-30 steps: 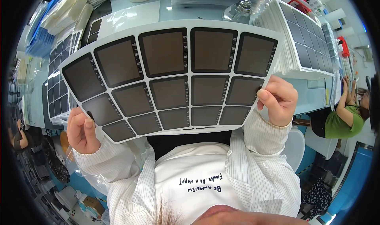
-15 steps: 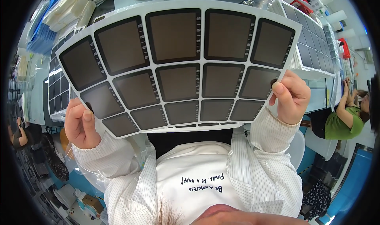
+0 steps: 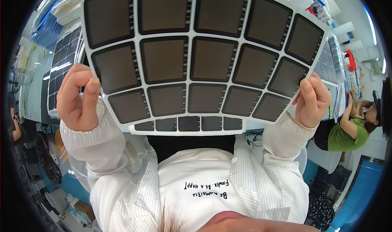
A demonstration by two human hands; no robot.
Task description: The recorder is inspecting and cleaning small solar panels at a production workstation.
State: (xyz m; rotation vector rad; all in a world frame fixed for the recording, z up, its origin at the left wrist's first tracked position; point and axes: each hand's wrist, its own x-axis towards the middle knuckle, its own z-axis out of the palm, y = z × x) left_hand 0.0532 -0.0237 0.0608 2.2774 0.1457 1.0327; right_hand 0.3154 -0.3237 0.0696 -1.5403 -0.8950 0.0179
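A white-bordered sheet (image 3: 165, 59) carries rows of dark rounded rectangular panels, each with a strip of small marks along one side. It is raised in front of my chest, slightly bowed and tilted, with its far edge running out of the top of the picture. My left hand (image 3: 78, 98) pinches its left edge between thumb and bent fingers. At the opposite edge, my right hand (image 3: 313, 100) grips it the same way. Beneath the raised sheet, the near edge of another panelled sheet (image 3: 189, 124) shows on the table; the rest is hidden.
Stacks of similar dark-panelled sheets lie at the left (image 3: 61, 75) and the right (image 3: 327, 64). Blue-edged bundles (image 3: 51, 22) sit at the far left. A co-worker in a green top (image 3: 350, 135) works at the right, near a red object (image 3: 350, 60). Another person's arm (image 3: 16, 130) shows at left.
The sheet has come up closer and tilted, its right side now lower than its left. Both hands have moved with it, still gripping its edges. More of the sheet beneath shows.
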